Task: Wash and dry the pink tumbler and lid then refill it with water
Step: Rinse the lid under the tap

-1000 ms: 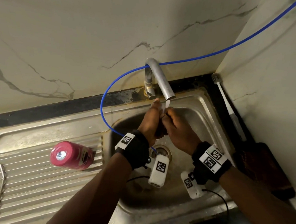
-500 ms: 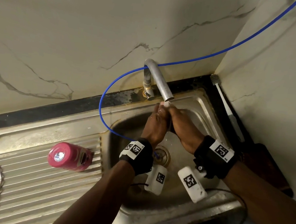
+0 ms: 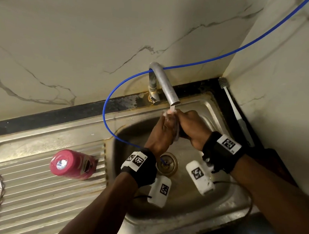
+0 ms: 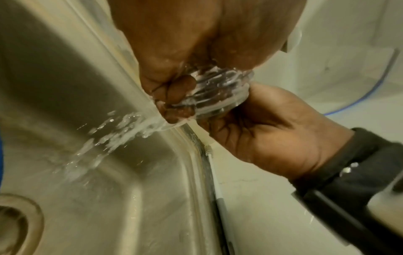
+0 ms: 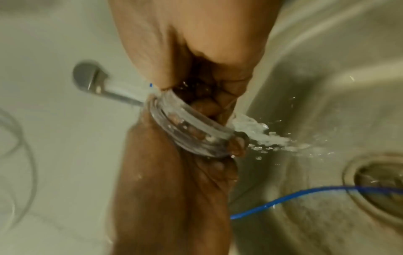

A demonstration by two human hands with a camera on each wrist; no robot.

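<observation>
The pink tumbler (image 3: 73,164) lies on its side on the ribbed drainboard, left of the basin and apart from both hands. The clear threaded lid (image 3: 175,131) (image 4: 220,91) (image 5: 191,131) is held between my hands under the tap's stream. My left hand (image 3: 166,123) curls its fingers (image 4: 174,96) over the lid's rim. My right hand (image 3: 181,120) grips the lid from the other side, its palm (image 4: 272,129) against it. Water runs off the lid and splashes into the basin. The lid's top face is hidden by my hands.
The steel faucet (image 3: 167,87) arches over the sink (image 3: 201,101), whose drain (image 3: 167,163) lies below my wrists. A blue hose (image 3: 105,113) loops from the wall into the drain. A white brush (image 3: 235,111) lies along the right wall. A dark board (image 3: 277,169) lies right of the sink.
Both hands have risen with the lid, from low over the basin to right under the spout. The tumbler has not moved.
</observation>
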